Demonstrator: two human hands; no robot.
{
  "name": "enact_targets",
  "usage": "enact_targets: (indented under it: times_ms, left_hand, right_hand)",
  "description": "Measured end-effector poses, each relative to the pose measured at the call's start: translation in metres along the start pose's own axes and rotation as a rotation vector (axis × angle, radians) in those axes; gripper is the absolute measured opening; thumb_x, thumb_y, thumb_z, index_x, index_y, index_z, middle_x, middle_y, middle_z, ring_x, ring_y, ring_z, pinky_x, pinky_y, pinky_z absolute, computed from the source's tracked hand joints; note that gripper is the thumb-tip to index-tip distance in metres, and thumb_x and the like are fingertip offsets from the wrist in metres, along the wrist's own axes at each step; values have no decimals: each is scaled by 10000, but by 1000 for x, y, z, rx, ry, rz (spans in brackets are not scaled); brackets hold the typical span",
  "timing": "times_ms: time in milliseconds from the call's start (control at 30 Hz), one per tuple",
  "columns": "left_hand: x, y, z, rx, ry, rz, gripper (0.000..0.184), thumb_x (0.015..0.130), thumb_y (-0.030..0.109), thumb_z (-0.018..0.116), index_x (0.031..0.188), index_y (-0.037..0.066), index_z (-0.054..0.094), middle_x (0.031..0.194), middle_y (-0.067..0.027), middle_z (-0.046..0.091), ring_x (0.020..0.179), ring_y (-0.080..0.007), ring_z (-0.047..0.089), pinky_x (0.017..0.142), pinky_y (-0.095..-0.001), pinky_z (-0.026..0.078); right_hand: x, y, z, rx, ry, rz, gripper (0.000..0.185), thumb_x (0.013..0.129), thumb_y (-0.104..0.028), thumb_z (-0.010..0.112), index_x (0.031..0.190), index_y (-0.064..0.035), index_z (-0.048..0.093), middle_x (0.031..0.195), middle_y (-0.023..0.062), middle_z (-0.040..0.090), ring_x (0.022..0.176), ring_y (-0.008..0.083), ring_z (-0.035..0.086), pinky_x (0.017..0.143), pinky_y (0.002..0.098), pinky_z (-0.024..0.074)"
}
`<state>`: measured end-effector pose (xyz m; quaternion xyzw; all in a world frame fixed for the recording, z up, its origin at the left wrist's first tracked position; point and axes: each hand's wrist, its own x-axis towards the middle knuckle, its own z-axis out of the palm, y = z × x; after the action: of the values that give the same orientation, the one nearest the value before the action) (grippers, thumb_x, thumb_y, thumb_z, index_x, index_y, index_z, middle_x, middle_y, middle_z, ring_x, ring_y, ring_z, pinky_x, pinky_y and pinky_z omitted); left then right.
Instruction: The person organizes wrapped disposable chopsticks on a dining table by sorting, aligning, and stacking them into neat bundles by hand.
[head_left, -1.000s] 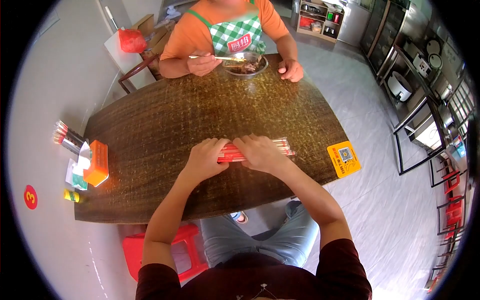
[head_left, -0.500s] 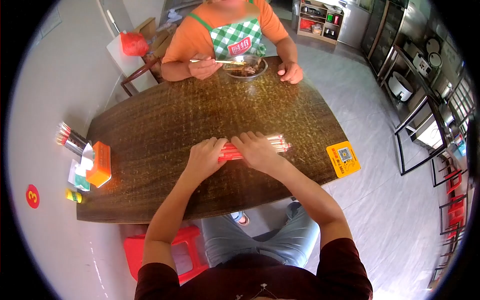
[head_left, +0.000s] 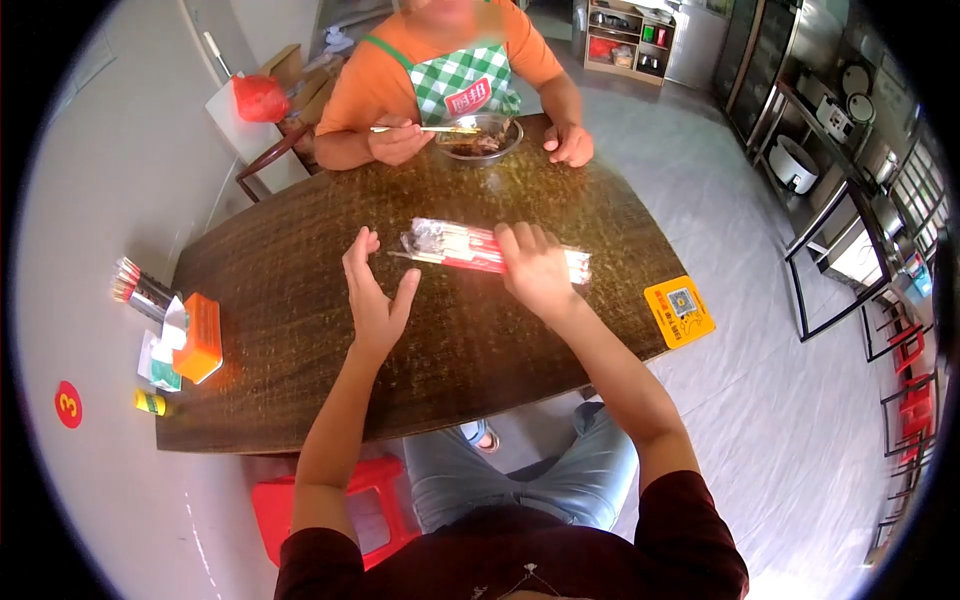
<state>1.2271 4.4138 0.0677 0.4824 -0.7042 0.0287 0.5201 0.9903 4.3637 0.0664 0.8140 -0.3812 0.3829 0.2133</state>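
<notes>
One clear-plastic-wrapped bundle of red-and-white sticks [head_left: 462, 247], over the brown wood-grain table [head_left: 270, 330], between near and far edges; right hand [head_left: 535, 268], fingers closed around it; left hand [head_left: 376, 305], fingers open, beside one end.

One plastic-wrapped red-and-white stick bundle [head_left: 462, 246], one round steel bowl [head_left: 487, 156], one boxy orange tissue holder [head_left: 204, 338] and one square yellow QR-code card [head_left: 680, 312] at one brown wooden counter [head_left: 460, 370].

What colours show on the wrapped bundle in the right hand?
The bundle in the right hand is red and whitish; best seen in the head view.
</notes>
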Motion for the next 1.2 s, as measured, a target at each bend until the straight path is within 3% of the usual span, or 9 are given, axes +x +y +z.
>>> enact_targets:
  times_ms: [167, 267, 400, 567, 733, 867, 933, 1133, 1200]
  left_hand:
    - [-3, -11, 7, -153, -105, -168, 564, 957, 216, 540, 1412, -7, 293, 1282, -185, 414, 1119, -279, 474, 967, -400, 392]
    - [-4, -11, 6, -221, -126, -179, 529, 969, 236, 517, 1394, -11, 321, 1263, -174, 425, 1116, -267, 475, 974, -398, 390]
    - [-4, -5, -1, -428, -88, -133, 592, 974, 291, 485, 1425, -11, 248, 1312, -175, 398, 1137, -262, 462, 986, -396, 382]
    - [-2, 10, 2, -631, 106, -10, 796, 939, 296, 517, 1479, -5, 16, 1472, -189, 219, 1281, -318, 383, 1053, -425, 323]
    - [9, 21, -14, -503, 321, 182, 789, 950, 331, 511, 1477, 33, 5, 1462, -203, 240, 1263, -313, 427, 979, -403, 428]
    - [24, 38, -35, -239, 258, 257, 608, 923, 218, 523, 1419, -5, 249, 1433, -192, 291, 1235, -298, 449, 971, -406, 447]
    - [44, 46, -41, -151, 160, 347, 460, 857, 101, 554, 1288, -29, 462, 1289, -178, 484, 1196, -271, 473, 958, -372, 430]
    - [88, 80, -28, -201, 60, 435, 305, 792, 14, 642, 1094, -18, 611, 1078, -156, 621, 986, -242, 604, 860, -330, 471]
    - [93, 78, -20, -213, -36, 326, 267, 791, 8, 651, 1057, -7, 631, 1016, -133, 634, 918, -218, 611, 806, -309, 477]
  right_hand:
    - [34, -27, -26, 662, 120, 408, 470, 701, -65, 700, 1119, -34, 489, 905, 195, 635, 828, 388, 646, 709, 412, 527]
    - [52, -47, -21, 1184, 226, 578, 368, 769, -64, 664, 1098, -42, 501, 840, 123, 650, 768, 202, 661, 685, 331, 520]
    - [38, -71, 12, 1251, 162, 528, 359, 771, -59, 688, 1083, -32, 512, 894, 94, 648, 808, 121, 617, 713, 288, 505]
    - [13, -86, 34, 1070, -81, 347, 439, 689, -43, 692, 1099, -50, 534, 900, 176, 643, 831, 360, 645, 707, 393, 529]
    - [11, -98, 33, 1024, -79, 239, 451, 682, -60, 713, 1097, -60, 536, 909, 173, 649, 832, 366, 643, 683, 420, 530]
    - [10, -99, 25, 1106, -92, 258, 449, 701, -66, 728, 1105, -59, 532, 908, 171, 647, 828, 343, 652, 695, 396, 529]
    - [14, -97, 18, 1150, -93, 310, 445, 714, -69, 738, 1108, -57, 530, 907, 160, 647, 823, 316, 661, 705, 376, 526]
    - [17, -81, 30, 1335, 2, 329, 463, 735, -71, 750, 1138, -46, 525, 884, 97, 638, 787, 188, 647, 711, 321, 517]
    - [17, -73, 17, 1474, -296, 564, 468, 742, -72, 743, 1156, -46, 526, 868, 89, 634, 781, 169, 636, 705, 316, 517]
